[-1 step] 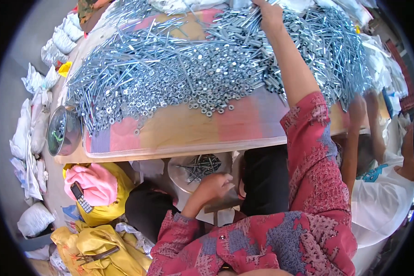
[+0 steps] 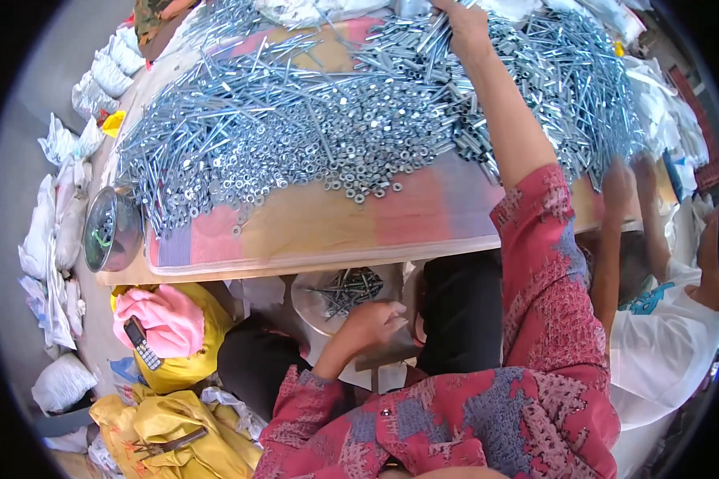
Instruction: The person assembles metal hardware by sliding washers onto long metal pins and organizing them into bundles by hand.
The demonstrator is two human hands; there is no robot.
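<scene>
Bowl (image 2: 306, 297) of metal fasteners (image 2: 353, 290) sits below the bench (image 2: 124, 277), apparently for reach, left hand (image 2: 369, 326) curled beside it, right hand (image 2: 466, 25) at rods (image 2: 428, 48), either grip's contents indeterminable

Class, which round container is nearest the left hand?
The pale container holding metal pieces, below the table's front edge, beside the left hand; the other, a dark-looking bowl, sits at the table's left end.
</scene>
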